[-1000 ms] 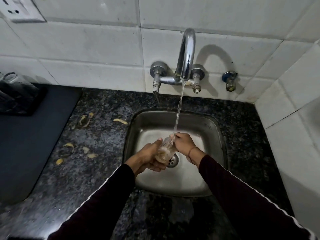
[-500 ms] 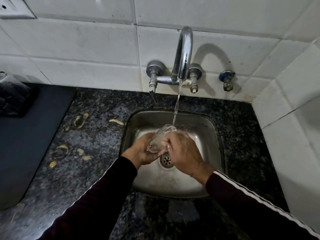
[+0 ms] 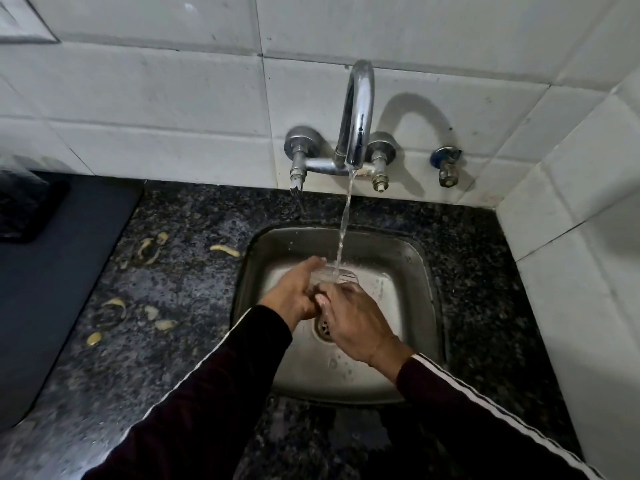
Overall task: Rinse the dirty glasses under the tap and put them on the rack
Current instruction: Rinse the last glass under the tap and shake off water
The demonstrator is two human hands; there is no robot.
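Note:
A clear drinking glass (image 3: 337, 276) is held over the steel sink (image 3: 412, 258), its open rim tilted up and away under the water stream from the chrome tap (image 3: 356, 112). My left hand (image 3: 294, 292) grips the glass from the left side. My right hand (image 3: 353, 320) wraps the lower part of the glass from the right, back of the hand towards me. Most of the glass is hidden between the two hands. Water runs into the rim.
Yellowish peel scraps (image 3: 225, 250) lie on the dark speckled granite counter (image 3: 166, 306) left of the sink. A dark mat (image 3: 52, 271) covers the far left, with a dark rack corner (image 3: 24, 209) on it. A small valve (image 3: 446, 164) sits on the tiled wall.
The glass has risen and turned so its rim faces up under the stream. My right hand has slid over the glass's lower part. The cloudy water seen earlier is gone.

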